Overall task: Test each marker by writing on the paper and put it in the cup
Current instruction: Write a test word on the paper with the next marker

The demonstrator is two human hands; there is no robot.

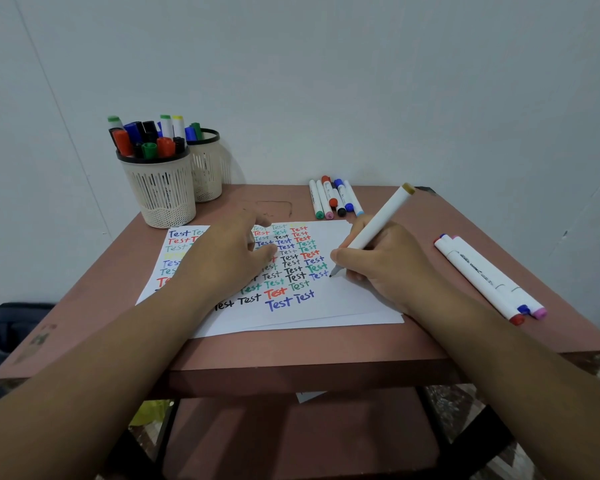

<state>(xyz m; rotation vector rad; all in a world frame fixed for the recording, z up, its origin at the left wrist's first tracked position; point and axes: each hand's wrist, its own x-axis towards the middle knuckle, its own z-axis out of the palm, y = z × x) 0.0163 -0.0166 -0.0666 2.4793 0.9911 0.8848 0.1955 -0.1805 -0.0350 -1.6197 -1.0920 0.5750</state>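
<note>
My right hand (378, 261) grips a white marker (378, 220) with a dull yellow end cap, its dark tip touching the paper (343, 306) just right of the written words. The sheet is covered with rows of "Test" in several colours. My left hand (226, 258) rests flat on the paper's left half, fingers relaxed, hiding some words. A cream slotted cup (160, 188) at the back left is full of capped markers, and a second cup (208, 168) stands behind it. Several markers (336, 199) lie at the back centre. Three more markers (489, 278) lie on the right.
The small reddish-brown table (309, 348) stands against a pale wall. A lower shelf (291, 438) shows beneath the front edge. A dark bag (4, 334) sits on the floor to the left.
</note>
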